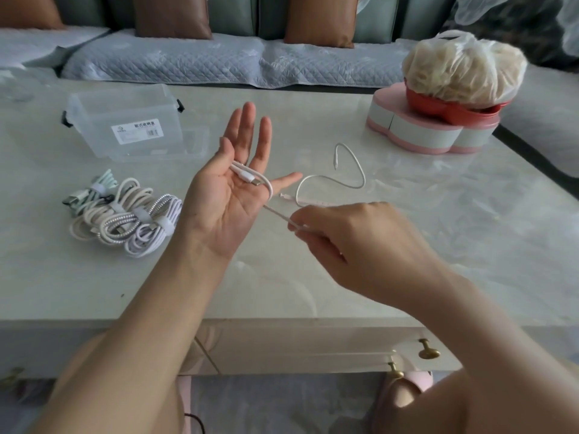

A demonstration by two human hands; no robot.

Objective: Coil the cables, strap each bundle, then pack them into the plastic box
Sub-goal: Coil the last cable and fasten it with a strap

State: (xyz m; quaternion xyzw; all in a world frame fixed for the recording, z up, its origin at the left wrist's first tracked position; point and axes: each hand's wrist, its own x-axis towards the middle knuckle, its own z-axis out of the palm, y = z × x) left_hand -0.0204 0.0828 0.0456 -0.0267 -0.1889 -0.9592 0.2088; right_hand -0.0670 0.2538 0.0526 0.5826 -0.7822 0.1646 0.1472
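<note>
White cable (249,176) is the last loose one as far as I can see. Its plug end lies across the palm of the left hand (238,189), which is held flat and palm-up, fingers straight, thumb stuck out toward 3 o'clock, so nothing is actually clamping that plug. From the palm the cable dips round the thumb side and runs to 4 o'clock, where the right hand (354,239) pinches it between curled fingertips. The rest trails off over the table (407,261) toward 1 o'clock, free end curled up in the air. My guess on what goes wrong: with the left hand that relaxed, a tug from the right hand could drag the plug straight off the palm and the first wrap falls apart. Pinning it with the thumb would sort that. The springy tail could also whip or kink as it gets pulled in, giving an uneven coil that won't strap neatly. The strapped bundles (125,220) sit at 9 o'clock from the left hand, the plastic box (141,145) at 11 o'clock with nothing packed in it that I can make out. There's a pale pink bit (313,202) just above the right knuckles, maybe the strap, can't tell.
</note>
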